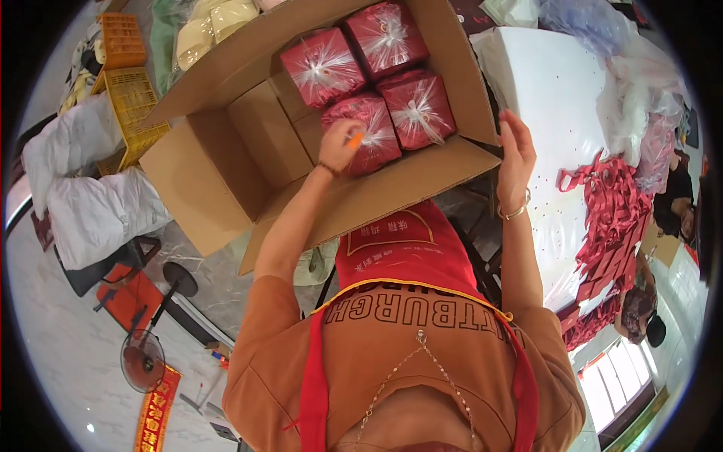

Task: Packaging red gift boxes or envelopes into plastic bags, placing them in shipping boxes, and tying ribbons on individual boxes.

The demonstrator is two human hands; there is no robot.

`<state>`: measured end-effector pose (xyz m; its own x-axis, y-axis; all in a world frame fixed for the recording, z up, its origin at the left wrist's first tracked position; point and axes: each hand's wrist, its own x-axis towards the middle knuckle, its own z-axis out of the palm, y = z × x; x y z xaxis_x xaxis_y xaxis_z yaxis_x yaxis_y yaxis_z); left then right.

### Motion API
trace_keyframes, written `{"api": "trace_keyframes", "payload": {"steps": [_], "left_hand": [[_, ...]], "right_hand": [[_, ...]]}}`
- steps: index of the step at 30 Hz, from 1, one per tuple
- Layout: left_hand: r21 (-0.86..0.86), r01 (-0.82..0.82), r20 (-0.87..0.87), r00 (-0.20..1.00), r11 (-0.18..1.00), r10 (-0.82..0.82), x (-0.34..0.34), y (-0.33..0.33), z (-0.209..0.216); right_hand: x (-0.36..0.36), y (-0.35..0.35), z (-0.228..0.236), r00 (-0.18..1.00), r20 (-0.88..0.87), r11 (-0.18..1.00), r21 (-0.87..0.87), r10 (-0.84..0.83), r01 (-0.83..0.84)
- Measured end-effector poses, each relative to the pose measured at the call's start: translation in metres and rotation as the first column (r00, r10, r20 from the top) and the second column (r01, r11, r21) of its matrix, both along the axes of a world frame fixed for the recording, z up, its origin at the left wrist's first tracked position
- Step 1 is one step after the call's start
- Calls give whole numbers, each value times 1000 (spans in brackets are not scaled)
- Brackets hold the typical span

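Note:
An open cardboard box (203,166) lies in front of me with its flaps folded out. Several red bundles (392,38), wrapped in clear plastic gathered at the top, fill its right part. My left hand (341,147) reaches over the near flap, its fingers curled on the top of the near-left red bundle (376,154). A small orange piece (355,141) shows at those fingertips; I cannot tell what it is. Just off the box's right corner, my right hand (517,147) is raised with fingers stretched and nothing in it.
On the right, a white table (553,98) carries a heap of red bags with straps (614,226). Yellow crates (132,105) and white sacks (105,215) stand at the left, with a fan (143,360) nearer. Other people (640,313) are at the far right.

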<state>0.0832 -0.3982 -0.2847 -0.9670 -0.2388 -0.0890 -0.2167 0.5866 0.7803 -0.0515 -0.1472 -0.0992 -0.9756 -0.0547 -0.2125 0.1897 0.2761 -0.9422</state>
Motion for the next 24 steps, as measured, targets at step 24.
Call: {"api": "trace_keyframes", "payload": {"steps": [24], "left_hand": [[793, -532, 605, 748, 298, -273, 26, -50, -74]], "right_hand": [[8, -105, -124, 265, 85, 163, 600, 961, -784]]}}
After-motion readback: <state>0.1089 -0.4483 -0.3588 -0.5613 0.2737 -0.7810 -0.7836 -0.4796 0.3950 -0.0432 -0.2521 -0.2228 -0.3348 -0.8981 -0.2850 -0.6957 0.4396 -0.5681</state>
